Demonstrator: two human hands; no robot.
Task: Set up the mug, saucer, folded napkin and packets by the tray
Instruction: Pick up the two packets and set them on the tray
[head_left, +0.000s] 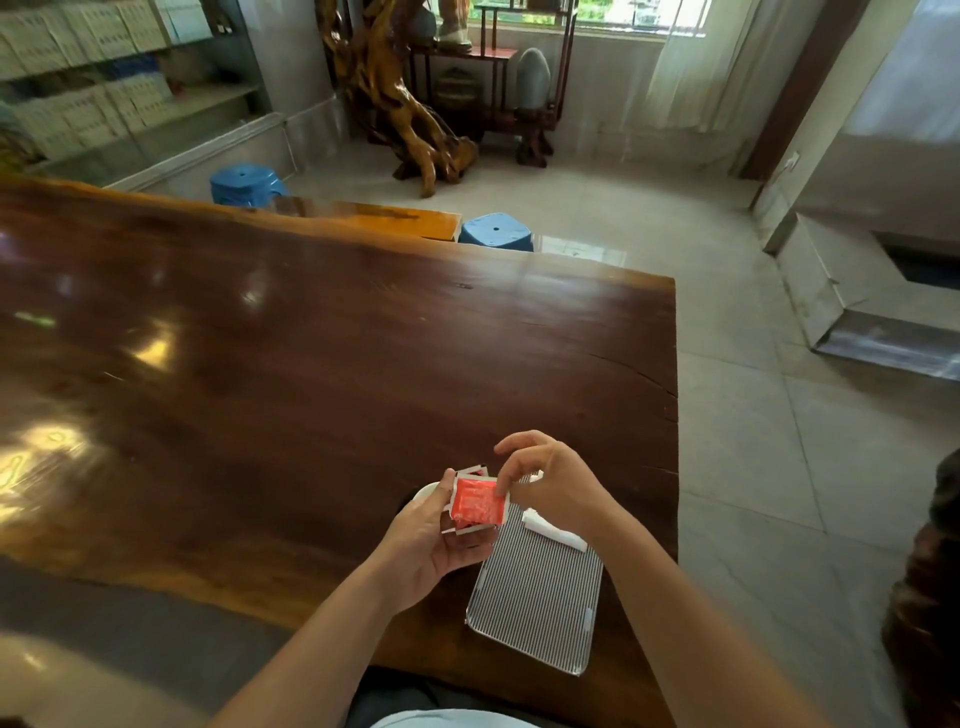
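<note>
We see a glossy dark wooden counter (311, 338) with two blue plastic stools (248, 183) just beyond its far edge. Farther back stands a gnarled root carving (400, 98) on the pale tiled floor (753, 441), with glass-fronted shelves (104, 88) at left.
</note>
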